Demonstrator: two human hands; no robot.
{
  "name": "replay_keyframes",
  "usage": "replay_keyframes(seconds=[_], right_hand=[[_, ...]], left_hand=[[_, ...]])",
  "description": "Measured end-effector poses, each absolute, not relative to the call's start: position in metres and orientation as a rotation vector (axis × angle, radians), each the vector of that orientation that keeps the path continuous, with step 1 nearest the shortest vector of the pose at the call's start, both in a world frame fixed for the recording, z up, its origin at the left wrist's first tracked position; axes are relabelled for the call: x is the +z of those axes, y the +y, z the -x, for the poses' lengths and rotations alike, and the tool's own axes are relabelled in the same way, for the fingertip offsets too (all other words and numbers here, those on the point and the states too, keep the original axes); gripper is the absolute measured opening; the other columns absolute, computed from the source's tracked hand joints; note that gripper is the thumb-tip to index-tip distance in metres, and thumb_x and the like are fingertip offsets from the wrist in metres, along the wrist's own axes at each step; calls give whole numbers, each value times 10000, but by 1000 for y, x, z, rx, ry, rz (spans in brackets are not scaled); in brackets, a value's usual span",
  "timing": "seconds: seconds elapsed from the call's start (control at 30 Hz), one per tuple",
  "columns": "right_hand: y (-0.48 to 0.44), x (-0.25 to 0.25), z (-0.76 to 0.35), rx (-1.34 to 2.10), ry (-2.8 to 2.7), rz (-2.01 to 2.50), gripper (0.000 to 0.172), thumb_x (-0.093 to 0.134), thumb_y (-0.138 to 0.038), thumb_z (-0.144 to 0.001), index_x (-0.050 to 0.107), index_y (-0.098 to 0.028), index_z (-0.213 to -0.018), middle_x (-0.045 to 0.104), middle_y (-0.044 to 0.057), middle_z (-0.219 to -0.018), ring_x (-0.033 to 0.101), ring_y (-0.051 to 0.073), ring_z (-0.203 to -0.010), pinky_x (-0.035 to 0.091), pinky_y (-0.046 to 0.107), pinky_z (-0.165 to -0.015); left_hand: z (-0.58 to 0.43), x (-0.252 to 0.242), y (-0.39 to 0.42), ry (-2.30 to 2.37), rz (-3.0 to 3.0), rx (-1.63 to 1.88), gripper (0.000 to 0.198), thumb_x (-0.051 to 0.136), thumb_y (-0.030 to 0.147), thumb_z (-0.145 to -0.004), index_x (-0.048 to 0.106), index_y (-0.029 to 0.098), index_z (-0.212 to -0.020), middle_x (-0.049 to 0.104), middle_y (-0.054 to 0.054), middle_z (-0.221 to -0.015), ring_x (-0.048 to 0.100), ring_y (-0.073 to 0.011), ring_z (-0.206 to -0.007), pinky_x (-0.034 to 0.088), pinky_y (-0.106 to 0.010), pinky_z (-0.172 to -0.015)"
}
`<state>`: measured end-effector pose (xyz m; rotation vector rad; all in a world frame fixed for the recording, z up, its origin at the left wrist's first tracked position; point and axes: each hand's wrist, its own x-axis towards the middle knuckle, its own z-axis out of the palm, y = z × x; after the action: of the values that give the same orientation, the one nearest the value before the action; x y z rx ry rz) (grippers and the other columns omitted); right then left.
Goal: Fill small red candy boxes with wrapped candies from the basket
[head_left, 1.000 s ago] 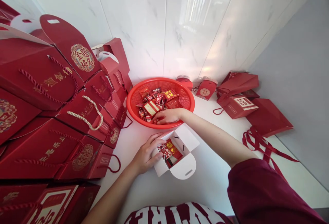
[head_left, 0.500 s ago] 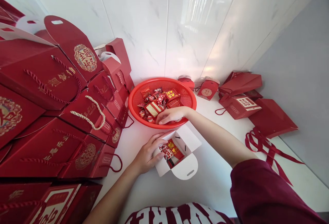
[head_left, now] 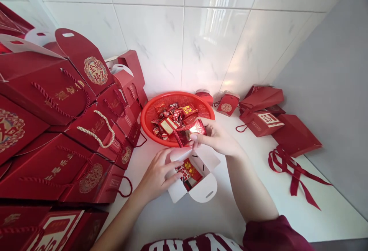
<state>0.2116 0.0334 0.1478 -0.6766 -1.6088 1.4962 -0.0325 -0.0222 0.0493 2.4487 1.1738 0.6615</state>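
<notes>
Shiny red wrapped candy (head_left: 197, 127) is pinched in my right hand (head_left: 220, 137), raised over the front right rim of the red plastic basket (head_left: 146, 118). Assorted red-wrapped sweets (head_left: 176, 116) and a cream-striped packet (head_left: 168, 125) lie in the basket. Just in front of it, an open white box (head_left: 178, 192) with its flaps spread holds several red and patterned packets (head_left: 192, 169). My left hand (head_left: 158, 172) rests on the box's left side, its fingers over the edge and slightly apart.
Many red gift boxes (head_left: 94, 128) with rope handles are stacked on the left. Small red boxes (head_left: 228, 103) stand by the tiled wall. At the right are more red boxes (head_left: 263, 123), a red bag (head_left: 297, 136) and a loose red ribbon (head_left: 296, 172).
My right hand has come up out of the basket toward the right with shiny red candy in its fingers. My left hand's fingers have loosened on the box. The view has shifted slightly.
</notes>
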Motion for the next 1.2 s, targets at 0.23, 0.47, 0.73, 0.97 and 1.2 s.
replay_keyframes(seconds=[0.23, 0.47, 0.73, 0.97, 1.2], right_hand=[[0, 154, -206, 1205, -1671, 851, 201, 662, -365, -929, 616, -181, -864, 691, 17, -747, 642, 155, -650, 535, 285, -626], [-3, 146, -205, 1142, -1735, 836, 154, 621, -301, -950, 594, -174, -868, 670, -2, -722, 617, 143, -648, 485, 266, -638], [0, 142, -208, 1315, -1727, 760, 291, 461, -322, -1040, 571, -174, -815, 647, -4, -690, 605, 132, -625, 470, 243, -614], [-3, 145, -207, 1389, -1731, 719, 376, 403, -348, -1069, 601, -170, -804, 693, 22, -724, 652, 142, -662, 503, 251, -663], [-3, 146, -207, 1416, -1749, 713, 351, 411, -349, -1068, 617, -158, -857, 677, 33, -749, 644, 140, -683, 508, 253, -668]], left_hand=[[22, 127, -32, 1332, -2552, 842, 197, 579, 353, -950, 655, 206, -842, 643, -28, -816, 616, -188, -788, 490, -319, -727], [1, 183, -25, 1246, -2554, 1067, 442, 647, 250, -891, 515, 229, -1312, 587, -83, -1277, 568, -238, -1190, 492, -367, -1000], [0, 163, -4, 1074, -2625, 1084, 422, 761, 344, -841, 621, 216, -1218, 701, -61, -1118, 653, -219, -1038, 511, -355, -959], [6, 163, -3, 1027, -2822, 1132, 372, 760, 344, -846, 655, 160, -1153, 758, -69, -1012, 697, -218, -892, 488, -354, -835], [7, 164, 0, 988, -2918, 1097, 301, 724, 297, -877, 663, 143, -1128, 768, -73, -1001, 701, -228, -875, 474, -366, -806]])
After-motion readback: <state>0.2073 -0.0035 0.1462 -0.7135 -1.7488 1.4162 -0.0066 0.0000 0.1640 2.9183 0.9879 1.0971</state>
